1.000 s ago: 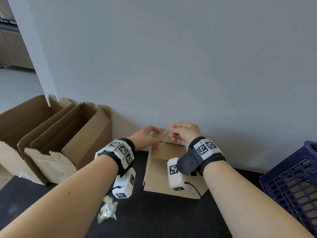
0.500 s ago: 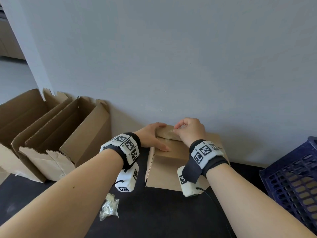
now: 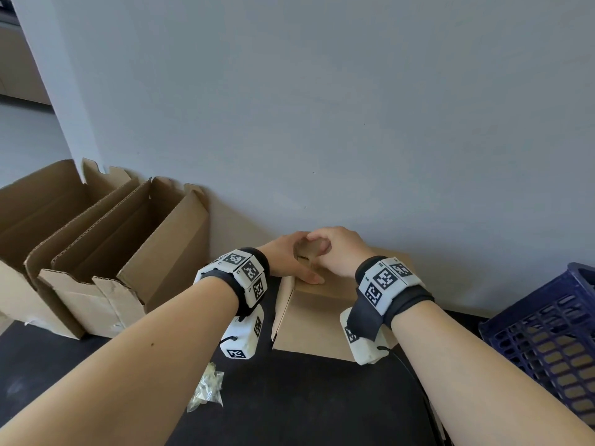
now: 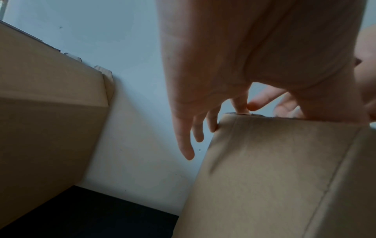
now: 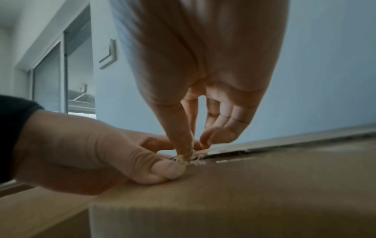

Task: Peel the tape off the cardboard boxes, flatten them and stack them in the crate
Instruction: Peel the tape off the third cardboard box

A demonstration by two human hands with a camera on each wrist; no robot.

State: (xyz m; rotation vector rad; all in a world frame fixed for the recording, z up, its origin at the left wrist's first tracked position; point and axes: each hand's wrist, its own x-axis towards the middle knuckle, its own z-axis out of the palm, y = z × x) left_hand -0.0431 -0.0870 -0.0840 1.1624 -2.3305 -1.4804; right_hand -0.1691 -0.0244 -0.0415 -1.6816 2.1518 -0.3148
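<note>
A small closed cardboard box stands on the black mat against the wall. My left hand holds its top left corner, thumb pressed on the top and fingers hanging over the far edge. My right hand is curled over the top seam. In the right wrist view its thumb and index finger pinch a crumpled end of clear tape at the seam, right beside the left thumb. The rest of the tape along the seam is hard to make out.
Two open-topped cardboard boxes stand at the left against the wall. A dark blue plastic crate is at the right edge. A ball of peeled clear tape lies on the black mat near my left forearm.
Both hands came down from above the box onto its top. The right hand, which held a lifted strand of tape, now pinches tape at the seam. The left thumb now presses the top.
</note>
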